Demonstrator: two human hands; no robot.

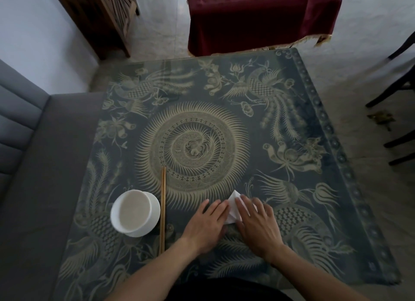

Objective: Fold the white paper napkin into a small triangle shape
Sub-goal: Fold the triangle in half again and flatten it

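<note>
The white paper napkin [233,207] lies folded on the patterned table near its front edge, with a pointed corner sticking out toward the far side. My left hand [207,225] rests flat on the napkin's left part, fingers spread. My right hand [258,223] presses flat over its right part and hides most of it. Only a narrow white strip and the tip show between the two hands.
A white bowl [134,213] with pale contents stands at the front left, and a pair of wooden chopsticks [162,208] lies just right of it. A grey sofa [33,165] borders the table's left side. A dark red cloth-covered table [258,17] stands beyond.
</note>
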